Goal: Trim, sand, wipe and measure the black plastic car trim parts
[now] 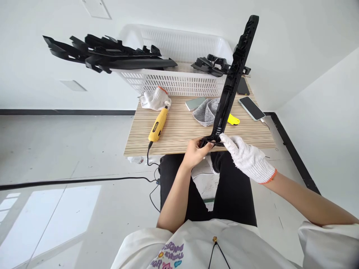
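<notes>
A long black plastic strip (234,76) stands nearly upright over the front edge of a small wooden table (179,132), its top leaning right. My bare left hand (195,150) pinches its lower end from the left. My right hand (246,157), in a white knit glove, grips the same lower end from the right. Both hands are closed on the strip just above my lap.
On the table lie a yellow corded tool (158,125), a white glove (155,99), a grey cloth (206,111), a yellow piece (233,120) and two phones (251,108). A white basket (182,59) at the back carries several more black strips (112,56). The wall corner stands to the right.
</notes>
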A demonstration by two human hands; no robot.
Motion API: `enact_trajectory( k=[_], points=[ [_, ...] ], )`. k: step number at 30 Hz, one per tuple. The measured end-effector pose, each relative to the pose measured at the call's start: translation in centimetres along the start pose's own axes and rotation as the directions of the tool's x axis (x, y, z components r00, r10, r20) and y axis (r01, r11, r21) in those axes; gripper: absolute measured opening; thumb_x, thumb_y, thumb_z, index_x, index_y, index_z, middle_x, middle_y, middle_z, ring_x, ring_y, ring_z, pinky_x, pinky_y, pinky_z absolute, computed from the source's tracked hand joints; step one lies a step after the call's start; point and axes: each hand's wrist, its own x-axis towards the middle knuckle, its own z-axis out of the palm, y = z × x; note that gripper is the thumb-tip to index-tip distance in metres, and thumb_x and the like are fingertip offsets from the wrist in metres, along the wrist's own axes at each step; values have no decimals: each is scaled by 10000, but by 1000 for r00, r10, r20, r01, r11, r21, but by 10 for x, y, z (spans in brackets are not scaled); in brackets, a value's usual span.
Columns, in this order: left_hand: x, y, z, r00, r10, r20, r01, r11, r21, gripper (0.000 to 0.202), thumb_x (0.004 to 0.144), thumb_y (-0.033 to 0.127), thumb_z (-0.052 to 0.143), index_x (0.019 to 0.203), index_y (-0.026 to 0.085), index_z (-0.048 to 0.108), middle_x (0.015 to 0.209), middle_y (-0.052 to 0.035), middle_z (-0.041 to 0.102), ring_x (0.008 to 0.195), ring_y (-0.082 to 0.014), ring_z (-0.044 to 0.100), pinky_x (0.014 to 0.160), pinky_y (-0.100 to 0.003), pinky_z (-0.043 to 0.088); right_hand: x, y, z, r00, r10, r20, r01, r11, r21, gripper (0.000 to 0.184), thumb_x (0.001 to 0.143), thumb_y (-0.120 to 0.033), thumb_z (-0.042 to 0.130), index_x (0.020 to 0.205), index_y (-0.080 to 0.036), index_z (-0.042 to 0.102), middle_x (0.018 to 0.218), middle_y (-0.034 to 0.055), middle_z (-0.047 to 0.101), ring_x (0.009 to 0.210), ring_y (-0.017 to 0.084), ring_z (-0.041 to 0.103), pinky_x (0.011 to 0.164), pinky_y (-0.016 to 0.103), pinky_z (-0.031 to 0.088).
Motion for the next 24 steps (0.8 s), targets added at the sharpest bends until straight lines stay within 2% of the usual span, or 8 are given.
enact_trajectory(
  k=[5,7,15,24],
  points=[
    [0,0,-1,1000,16,4,-16,1000,1,432,865,470,693,660,192,433,592,45,355,548,-85,306,523,-257,242,-9,7,1,987,17,158,-30,996,79,782,989,-162,406,1693,-235,72,1421,108,650,718,172,618,583,332,477],
    [0,-1,-1,1000,11,-4,-11,1000,7,439,860,475,693,659,195,421,589,45,357,545,-85,306,520,-257,238,-12,9,3,975,46,216,-76,989,130,779,984,-185,413,1691,-241,92,1456,126,623,756,196,647,605,356,497],
    [0,-2,-1,1000,12,-2,-12,1000,-7,390,868,423,685,675,191,439,607,49,360,552,-82,305,521,-252,242,-13,9,5,964,88,250,-129,979,155,817,970,-203,437,1691,-237,55,1196,118,735,743,203,646,598,338,480],
    [0,1,0,1000,14,2,-14,1000,-4,388,871,425,683,674,188,446,606,48,374,555,-83,319,527,-252,254,-12,10,10,971,81,225,-118,980,158,805,988,-203,414,1691,-248,24,1120,91,742,671,188,606,556,339,427]
  ],
)
